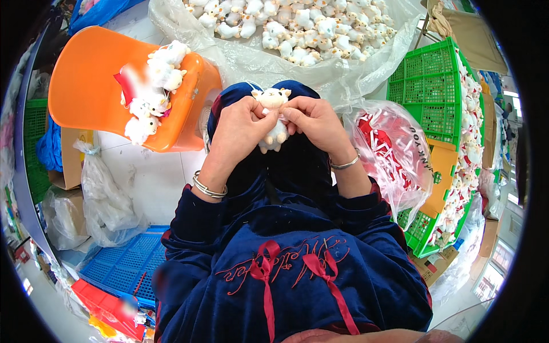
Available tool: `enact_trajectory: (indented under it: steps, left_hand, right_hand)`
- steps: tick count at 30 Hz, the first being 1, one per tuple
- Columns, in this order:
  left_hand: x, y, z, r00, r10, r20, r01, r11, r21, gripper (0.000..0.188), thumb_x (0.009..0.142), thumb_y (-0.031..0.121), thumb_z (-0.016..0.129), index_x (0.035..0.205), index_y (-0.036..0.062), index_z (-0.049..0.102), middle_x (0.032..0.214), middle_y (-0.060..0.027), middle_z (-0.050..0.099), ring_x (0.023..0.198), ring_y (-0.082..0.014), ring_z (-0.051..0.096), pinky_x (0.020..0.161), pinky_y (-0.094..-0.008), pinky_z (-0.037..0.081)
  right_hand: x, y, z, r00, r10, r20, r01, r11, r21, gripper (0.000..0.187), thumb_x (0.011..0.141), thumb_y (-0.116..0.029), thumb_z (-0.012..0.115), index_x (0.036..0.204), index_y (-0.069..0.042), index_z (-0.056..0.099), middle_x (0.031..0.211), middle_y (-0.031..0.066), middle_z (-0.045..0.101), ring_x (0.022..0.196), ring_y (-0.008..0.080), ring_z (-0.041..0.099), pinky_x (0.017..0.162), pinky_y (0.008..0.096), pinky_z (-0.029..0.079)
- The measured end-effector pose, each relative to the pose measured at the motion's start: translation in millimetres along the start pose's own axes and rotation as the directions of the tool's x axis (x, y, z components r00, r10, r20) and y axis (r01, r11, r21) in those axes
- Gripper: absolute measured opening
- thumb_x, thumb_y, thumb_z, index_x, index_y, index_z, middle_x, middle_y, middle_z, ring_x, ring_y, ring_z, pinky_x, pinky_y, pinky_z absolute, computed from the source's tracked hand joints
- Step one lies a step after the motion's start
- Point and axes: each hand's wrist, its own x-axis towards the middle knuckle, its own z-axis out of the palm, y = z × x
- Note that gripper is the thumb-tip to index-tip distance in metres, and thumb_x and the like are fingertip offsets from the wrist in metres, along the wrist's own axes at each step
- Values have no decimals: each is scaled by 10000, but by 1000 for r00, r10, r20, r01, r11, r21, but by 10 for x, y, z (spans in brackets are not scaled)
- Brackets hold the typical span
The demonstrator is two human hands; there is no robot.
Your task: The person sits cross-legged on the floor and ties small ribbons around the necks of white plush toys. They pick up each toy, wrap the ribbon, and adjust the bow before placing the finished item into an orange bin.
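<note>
A small white plush animal [272,98] with cream ears and feet is upright above my lap, facing up at me. My left hand [240,128] pinches it at the neck from one side, its thumb against the front. From the other side my right hand [317,123] is closed at the same spot, thumb and forefinger together. Between the fingertips is a pale strip, too small to make out for certain. A thin white loop rises from the toy's head.
An orange chair [86,86] at left bears several finished-looking plush toys [166,66]. Ahead, a clear plastic sheet [229,74] holds a heap of similar toys [309,28]. At right are a plastic bag [394,154] of red and white pieces and green crates [423,91] of toys.
</note>
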Motion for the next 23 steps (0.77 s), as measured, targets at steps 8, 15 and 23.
enact_trajectory:
  steps: [8,15,23]
  left_hand:
    - [4,-8,3,997,-70,43,68,997,30,252,871,218,710,860,-29,664,745,-146,706,699,-207,704,682,-335,551]
    - [34,-167,61,999,-47,-4,46,989,-142,278,931,225,692,890,-49,673,747,-149,709,669,-188,685,648,-323,537]
    - [-20,-205,149,987,135,-89,-150,970,-191,250,1009,235,673,872,28,653,611,9,611,487,-33,510,448,-219,382]
  right_hand:
    - [43,75,31,996,60,-60,-57,997,45,238,1041,-185,614,916,10,670,792,35,686,629,68,628,573,225,502]
    - [22,52,-45,994,104,-28,-95,969,229,235,1026,-209,642,921,-3,680,799,40,692,642,71,637,567,207,496]
    - [-1,77,-50,997,69,-37,-66,994,90,188,967,-184,714,957,2,694,826,44,712,673,79,654,593,212,500]
